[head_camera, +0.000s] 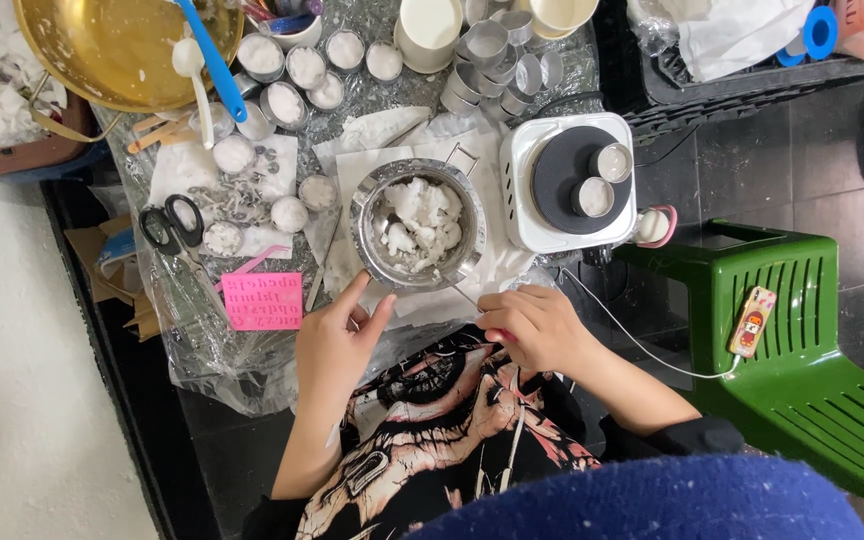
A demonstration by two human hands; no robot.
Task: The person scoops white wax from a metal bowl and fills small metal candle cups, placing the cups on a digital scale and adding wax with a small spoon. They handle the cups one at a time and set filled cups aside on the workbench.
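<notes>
Left hand [337, 345], open with fingers spread, at the near rim of a steel melting pot [418, 225]; right hand [535, 328], fingers pinched on a thin stick-like item too small to identify.

Pot: on white paper, just left of the small white hotplate [567, 180], holding solid white wax chunks [414, 222], judged unmelted. Hotplate: carries two small tins [602, 178]. Done, apparently: several filled round tins [297, 75] behind. Left: empty tins [497, 60] stacked beyond the pot. Nearby: black scissors [174, 228], pink card [263, 301].

Scissors [174, 228], hotplate [569, 182], green stool [802, 350] (phone [752, 322] atop)
</notes>
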